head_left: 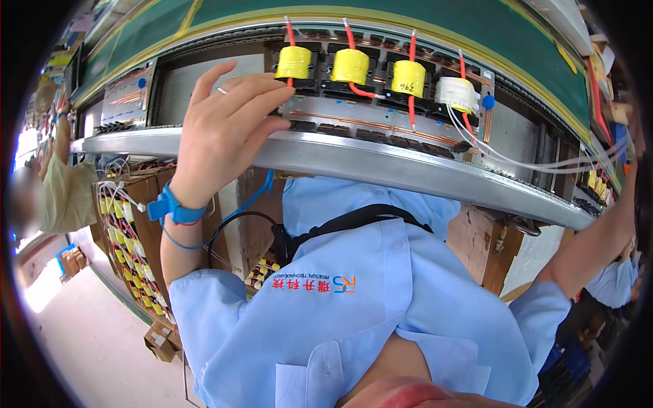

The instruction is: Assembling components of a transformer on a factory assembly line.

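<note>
My left hand [235, 119] is at the left end of a circuit board [381, 121]. Its fingers and thumb close about the near left edge of the leftmost transformer [295, 63], which has yellow tape and red leads. To its right on the board stand two more yellow transformers [351, 66] [408, 78] and one wrapped in white [454, 93]. Long white wires [524, 163] run from the white one toward the far right. My right forearm [588, 248] reaches up there; my right hand [634, 139] is lost in the dark rim, its fingers unclear.
A metal rail [381, 160] bounds the conveyor line in front of me. Beyond lies a green belt [435, 24]. Cartons holding rows of yellow transformers [132, 251] stand at the left. A blue strap with a cord [180, 207] circles my left wrist. Other people work at both sides.
</note>
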`<state>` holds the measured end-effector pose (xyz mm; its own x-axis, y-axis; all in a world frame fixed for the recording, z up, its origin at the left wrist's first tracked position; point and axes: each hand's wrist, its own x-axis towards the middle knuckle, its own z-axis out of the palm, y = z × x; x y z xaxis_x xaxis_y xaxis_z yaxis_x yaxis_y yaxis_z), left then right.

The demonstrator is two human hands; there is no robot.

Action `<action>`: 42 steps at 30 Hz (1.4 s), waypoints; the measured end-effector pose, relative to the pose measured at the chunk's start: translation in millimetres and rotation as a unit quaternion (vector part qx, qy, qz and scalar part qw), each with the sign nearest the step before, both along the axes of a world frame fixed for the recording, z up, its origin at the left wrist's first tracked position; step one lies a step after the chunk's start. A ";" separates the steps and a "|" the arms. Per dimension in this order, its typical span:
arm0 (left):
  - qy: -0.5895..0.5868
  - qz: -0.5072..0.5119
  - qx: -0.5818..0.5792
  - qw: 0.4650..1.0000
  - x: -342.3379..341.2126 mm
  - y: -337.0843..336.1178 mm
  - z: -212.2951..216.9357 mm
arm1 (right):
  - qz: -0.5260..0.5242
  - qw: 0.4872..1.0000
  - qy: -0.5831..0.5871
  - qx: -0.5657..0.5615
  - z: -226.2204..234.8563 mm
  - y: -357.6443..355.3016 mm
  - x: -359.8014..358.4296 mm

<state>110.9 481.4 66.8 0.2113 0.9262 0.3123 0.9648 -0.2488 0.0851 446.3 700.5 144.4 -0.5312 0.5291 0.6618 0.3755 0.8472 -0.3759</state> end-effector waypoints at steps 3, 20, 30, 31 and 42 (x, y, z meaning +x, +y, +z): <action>0.041 0.013 0.048 0.998 -4.8 -9.2 -10.1 | 0.249 0.963 0.085 -0.061 -20.3 -20.3 -159.1; -0.148 0.063 -0.008 0.987 -28.6 22.3 -8.1 | 0.385 0.904 -0.157 0.097 -103.0 -32.8 -191.3; -0.173 0.085 -0.080 0.978 -34.2 60.0 -1.7 | 0.376 0.904 -0.180 0.099 -100.7 -27.6 -171.7; -0.111 0.055 -0.014 0.992 -24.0 55.9 3.2 | 0.367 0.910 -0.168 0.099 -100.8 -26.6 -167.4; 0.016 -0.042 0.110 0.993 49.4 57.3 -20.2 | 0.364 0.912 -0.175 0.063 -101.8 -14.5 -129.3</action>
